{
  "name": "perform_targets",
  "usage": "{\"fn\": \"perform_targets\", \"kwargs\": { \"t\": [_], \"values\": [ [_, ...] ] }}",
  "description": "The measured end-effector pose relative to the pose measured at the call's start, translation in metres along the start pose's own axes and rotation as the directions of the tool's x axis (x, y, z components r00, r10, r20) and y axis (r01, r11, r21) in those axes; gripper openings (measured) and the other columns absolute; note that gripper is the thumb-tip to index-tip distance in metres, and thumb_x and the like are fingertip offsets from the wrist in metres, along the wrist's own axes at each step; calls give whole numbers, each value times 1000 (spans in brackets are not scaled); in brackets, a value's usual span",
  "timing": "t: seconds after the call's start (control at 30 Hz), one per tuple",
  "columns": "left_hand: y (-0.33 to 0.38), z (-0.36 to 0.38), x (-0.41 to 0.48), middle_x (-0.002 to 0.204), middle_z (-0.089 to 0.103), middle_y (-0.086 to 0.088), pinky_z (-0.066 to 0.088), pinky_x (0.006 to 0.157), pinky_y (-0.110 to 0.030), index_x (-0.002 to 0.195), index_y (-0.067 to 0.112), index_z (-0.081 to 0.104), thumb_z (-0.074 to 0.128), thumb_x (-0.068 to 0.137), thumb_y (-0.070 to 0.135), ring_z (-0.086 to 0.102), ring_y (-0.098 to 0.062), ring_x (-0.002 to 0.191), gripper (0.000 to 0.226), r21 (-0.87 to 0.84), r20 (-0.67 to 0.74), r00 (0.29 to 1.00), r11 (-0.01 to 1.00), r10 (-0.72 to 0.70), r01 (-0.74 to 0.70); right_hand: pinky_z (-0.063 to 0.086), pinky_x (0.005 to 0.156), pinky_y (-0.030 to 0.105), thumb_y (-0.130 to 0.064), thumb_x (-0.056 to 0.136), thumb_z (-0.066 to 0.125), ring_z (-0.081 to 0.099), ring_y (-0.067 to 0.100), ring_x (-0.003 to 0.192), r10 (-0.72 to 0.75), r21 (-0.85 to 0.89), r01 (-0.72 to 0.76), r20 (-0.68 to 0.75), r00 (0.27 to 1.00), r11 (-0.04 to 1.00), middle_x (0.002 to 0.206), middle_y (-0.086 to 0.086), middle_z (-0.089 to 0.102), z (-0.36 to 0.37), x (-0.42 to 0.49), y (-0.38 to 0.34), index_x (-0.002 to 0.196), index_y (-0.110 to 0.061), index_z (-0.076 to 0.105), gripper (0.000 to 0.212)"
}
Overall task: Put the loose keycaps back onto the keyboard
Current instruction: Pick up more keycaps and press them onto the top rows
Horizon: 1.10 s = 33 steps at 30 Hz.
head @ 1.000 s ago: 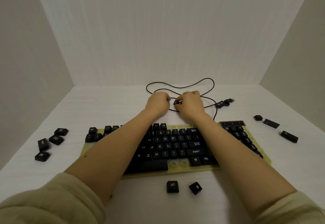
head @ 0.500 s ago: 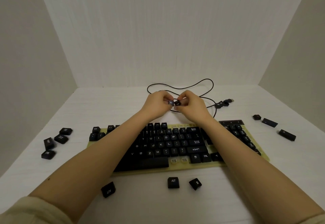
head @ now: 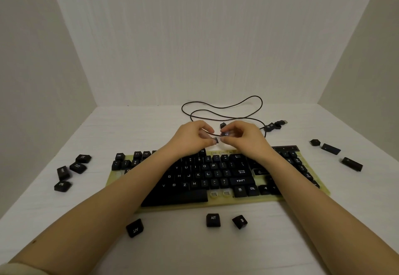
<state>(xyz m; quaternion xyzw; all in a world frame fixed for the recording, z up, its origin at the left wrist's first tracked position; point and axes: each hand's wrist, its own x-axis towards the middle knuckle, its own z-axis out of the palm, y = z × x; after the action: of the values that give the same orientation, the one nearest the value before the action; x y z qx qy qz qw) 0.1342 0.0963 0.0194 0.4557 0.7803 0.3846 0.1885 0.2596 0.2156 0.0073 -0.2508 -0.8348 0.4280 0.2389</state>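
A black keyboard (head: 218, 177) on a yellowish base lies across the table, with empty sockets (head: 219, 193) right of the space bar and in the top row. Above its far edge, my left hand (head: 192, 135) pinches a small black keycap (head: 215, 140). My right hand (head: 241, 135) pinches another small keycap (head: 226, 134) marked with white letters. The two hands nearly touch. Another keycap (head: 223, 125) lies on the table just behind them. Three loose keycaps lie in front of the keyboard: one ALT (head: 135, 228), another ALT (head: 213, 220), a third (head: 239, 221).
Several loose keycaps (head: 71, 172) lie at the left. At the right lie a small keycap (head: 314, 142) and two long ones (head: 330, 148), (head: 352, 164). The keyboard cable (head: 222, 110) loops behind my hands to a plug (head: 275, 125). White walls close in three sides.
Both hands rose off the table behind the keyboard, each pinching a keycap, then drew slightly nearer the keyboard's top row. The view tilted up; a keycap shows behind the hands.
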Motion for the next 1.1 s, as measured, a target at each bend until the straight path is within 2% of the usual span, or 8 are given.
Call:
{"fn": "perform_targets", "kwargs": {
  "t": [0.23,0.43,0.5,0.6,0.8,0.9,1.0,1.1],
  "values": [
    [3,-4,-8,82,71,2,47,78,-19,91,17,69,74,76,23,65,-8,83,17,44,99,994,998,-37,33,52,73,25,-14,76,73,62,8,69,18,12,-22,226,974,1000,76,3,65,-2,-2,-4,87,-20,67,14],
    [2,-7,-8,87,72,3,48,87,-23,97,19,72,73,77,24,66,-8,92,22,65,122,992,997,-38,31,51,73,26,-13,75,74,61,10,69,-9,-8,11,225,974,1000,75,3,65,0,-2,-2,86,-21,66,15],
    [1,-6,-7,96,72,1,48,89,-25,106,19,69,71,78,26,64,-10,97,29,119,133,990,992,-49,33,49,68,18,-13,75,74,58,8,69,-33,-3,35,219,975,999,73,-2,62,0,-4,-3,87,-20,66,16],
    [4,-6,-7,97,72,-2,50,87,-30,101,20,72,68,81,28,64,-14,95,22,240,155,988,970,-13,-25,46,65,9,-13,74,74,58,6,71,-75,-33,83,198,977,996,73,-7,62,1,-7,-3,87,-21,66,17],
    [8,-6,-9,95,72,-3,49,81,-27,96,15,72,71,78,25,64,-14,92,21,275,136,991,960,10,-47,50,73,24,-11,74,74,59,13,74,-136,-74,151,178,975,986,80,4,66,3,-13,-2,80,-25,66,17],
    [9,-7,-8,93,72,-2,50,83,-28,93,16,73,74,75,24,65,-14,92,20,250,142,990,968,-6,-30,49,71,24,-13,75,73,60,19,76,-135,-114,156,175,975,981,79,5,65,4,-14,-3,81,-24,67,14],
    [10,-6,-5,86,72,-1,47,72,-22,92,17,75,74,74,23,62,-13,83,19,292,150,989,956,-1,-43,48,69,25,-14,76,73,60,22,75,-131,-172,163,186,974,971,79,9,64,4,-16,-4,83,-21,69,11],
    [8,-9,-5,81,70,2,45,70,-21,91,20,75,73,76,27,58,-10,78,17,258,186,982,966,-18,-31,41,64,22,-17,74,75,50,16,67,-99,-129,125,190,977,984,72,7,56,4,-15,-5,83,-22,70,11]
  ]
}}
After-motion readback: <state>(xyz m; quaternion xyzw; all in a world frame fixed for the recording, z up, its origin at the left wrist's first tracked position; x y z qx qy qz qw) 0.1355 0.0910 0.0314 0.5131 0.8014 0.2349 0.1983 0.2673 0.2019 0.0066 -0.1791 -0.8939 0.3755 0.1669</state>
